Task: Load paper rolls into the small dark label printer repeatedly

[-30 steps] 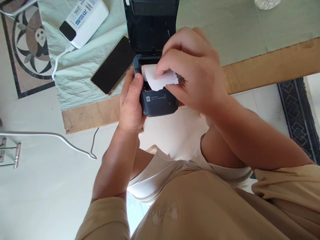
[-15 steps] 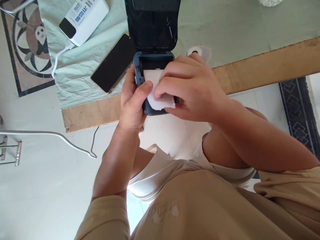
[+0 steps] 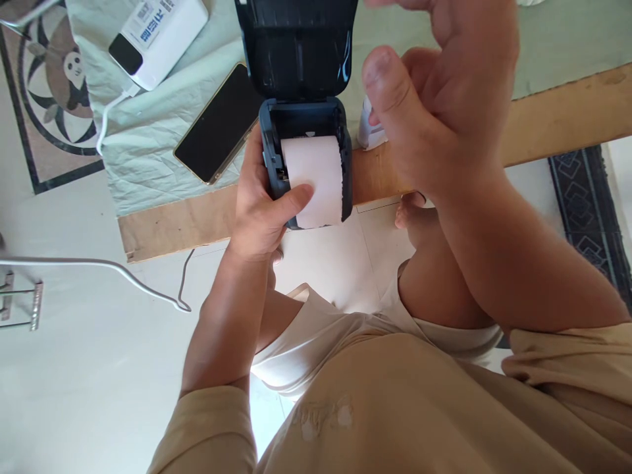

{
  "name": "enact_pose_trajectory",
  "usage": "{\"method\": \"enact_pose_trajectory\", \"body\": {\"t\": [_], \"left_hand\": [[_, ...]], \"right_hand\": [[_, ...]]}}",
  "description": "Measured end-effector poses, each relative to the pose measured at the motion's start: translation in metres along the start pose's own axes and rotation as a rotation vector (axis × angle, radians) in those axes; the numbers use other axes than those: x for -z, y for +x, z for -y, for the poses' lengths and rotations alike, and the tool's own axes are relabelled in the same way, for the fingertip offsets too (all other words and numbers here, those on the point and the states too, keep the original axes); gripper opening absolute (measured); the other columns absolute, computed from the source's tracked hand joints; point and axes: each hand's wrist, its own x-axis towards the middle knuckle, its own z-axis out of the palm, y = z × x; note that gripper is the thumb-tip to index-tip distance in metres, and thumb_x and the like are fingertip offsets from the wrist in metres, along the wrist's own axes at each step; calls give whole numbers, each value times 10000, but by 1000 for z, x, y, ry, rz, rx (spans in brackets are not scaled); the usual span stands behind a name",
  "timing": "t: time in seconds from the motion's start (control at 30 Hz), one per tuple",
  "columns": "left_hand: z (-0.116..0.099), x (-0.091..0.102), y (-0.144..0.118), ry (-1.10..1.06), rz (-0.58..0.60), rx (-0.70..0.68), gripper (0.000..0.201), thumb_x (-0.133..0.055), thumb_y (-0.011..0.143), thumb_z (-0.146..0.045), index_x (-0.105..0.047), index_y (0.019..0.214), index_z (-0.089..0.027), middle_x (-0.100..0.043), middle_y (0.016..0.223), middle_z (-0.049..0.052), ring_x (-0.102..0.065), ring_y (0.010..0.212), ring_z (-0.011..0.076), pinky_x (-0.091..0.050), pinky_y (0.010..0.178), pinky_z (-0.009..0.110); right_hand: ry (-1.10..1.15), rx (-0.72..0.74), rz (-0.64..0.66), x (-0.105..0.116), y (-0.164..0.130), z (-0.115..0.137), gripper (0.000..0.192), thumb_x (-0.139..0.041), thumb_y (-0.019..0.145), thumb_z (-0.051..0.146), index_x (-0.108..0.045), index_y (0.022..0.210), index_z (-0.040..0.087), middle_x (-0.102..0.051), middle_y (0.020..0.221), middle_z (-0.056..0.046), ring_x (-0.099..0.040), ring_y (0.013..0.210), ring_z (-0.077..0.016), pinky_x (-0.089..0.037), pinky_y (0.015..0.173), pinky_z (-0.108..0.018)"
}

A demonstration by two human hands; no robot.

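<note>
A small dark blue label printer [image 3: 347,164] sits in my left hand [image 3: 269,204], whose fingers wrap its left side. My left thumb presses on the white paper [image 3: 318,174], which lies over the printer's compartment and down to its front edge. The black lid [image 3: 299,62] is swung up and back. Raised to the right of the printer is my right hand [image 3: 444,99], apart from it, thumb stretched out and nothing visible in it; some fingers run off the top edge. A white roll [image 3: 370,125] on the table is partly hidden behind that hand.
A phone [image 3: 217,128] with a dark screen lies left of the printer on the green cloth [image 3: 133,164]. Beyond it is a white power bank [image 3: 162,39] with a white cable [image 3: 106,122]. The table's wooden edge [image 3: 178,224] runs in front. A white hanger [image 3: 99,263] shows at left.
My right hand has let go of the paper and moved up and right, off the printer. The paper now lies flatter over the compartment. My left hand keeps its hold.
</note>
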Motion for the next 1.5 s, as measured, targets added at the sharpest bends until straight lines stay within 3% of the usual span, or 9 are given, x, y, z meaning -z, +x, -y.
{"method": "enact_pose_trajectory", "body": {"t": [0.1, 0.2, 0.33, 0.47, 0.7, 0.97, 1.07, 1.17, 1.5], "left_hand": [[2, -1, -1, 0, 18, -26, 723, -907, 589, -434, -617, 1247, -364, -700, 1151, 33, -698, 1046, 329, -580, 885, 475], [4, -2, -1, 13, 38, -57, 778, -900, 602, -461, -585, 1308, -373, -687, 1165, 31, -694, 1052, 325, -586, 874, 480], [6, -3, -2, 7, 80, -89, 817, -889, 611, -499, -559, 1344, -354, -673, 1153, 42, -693, 1010, 317, -593, 795, 462], [2, -5, -3, 9, 64, -75, 757, -889, 629, -476, -578, 1304, -334, -671, 1126, 40, -686, 994, 301, -588, 801, 448], [-7, -10, -3, -48, -59, 61, 609, -910, 584, -420, -630, 1118, -337, -717, 1048, 28, -689, 870, 268, -601, 712, 397], [-7, -7, -3, -77, -52, 13, 520, -797, 723, -596, -675, 1141, -313, -706, 1110, 65, -663, 1023, 314, -574, 823, 451], [-11, -9, -5, -90, -121, 47, 468, -761, 786, -557, -687, 1180, -316, -708, 1098, 58, -664, 988, 288, -562, 778, 420], [-14, -11, -4, -103, -118, 90, 477, -794, 756, -526, -707, 1173, -311, -720, 1079, 49, -666, 956, 282, -569, 761, 414], [-13, -10, -2, -130, -93, 98, 417, -771, 770, -512, -704, 1109, -280, -694, 968, 55, -665, 865, 284, -560, 785, 461]], "right_hand": [[119, 94, -195, -5, 0, -3, 269, -496, 978, 357, -570, 1093, 125, -651, 1129, -39, -643, 831, -91, -489, 668, -234], [214, 138, -231, -10, 1, -7, 232, -552, 947, 358, -552, 1016, 136, -641, 917, -9, -550, 678, -69, -441, 628, -241], [208, 152, -162, -13, 6, -10, 309, -514, 962, 328, -512, 1219, 157, -582, 777, 38, -584, 725, -102, -431, 673, -245], [214, 170, -164, -9, 4, -4, 249, -487, 960, 387, -597, 1030, 174, -505, 779, 23, -478, 647, -83, -416, 661, -249], [-66, 159, 129, 3, -3, 3, 191, -606, 801, 230, -630, 989, 200, -503, 615, 73, -469, 569, -77, -373, 638, -246], [-284, 210, 136, -5, -3, 6, 290, -520, 911, 404, -704, 1005, 200, -669, 939, -59, -629, 934, -238, -444, 795, -374], [-256, 178, 46, -5, -5, 11, 422, -567, 890, 428, -684, 1195, 160, -609, 1299, -143, -594, 1174, -321, -448, 931, -462], [-199, 127, 135, -5, -5, 13, 542, -603, 863, 360, -577, 1366, 161, -529, 1470, -139, -543, 1327, -334, -420, 1024, -519], [-144, 81, 211, -12, 0, 7, 511, -576, 835, 265, -547, 1341, 202, -586, 1404, -78, -522, 1379, -274, -105, 1238, -679]]}}
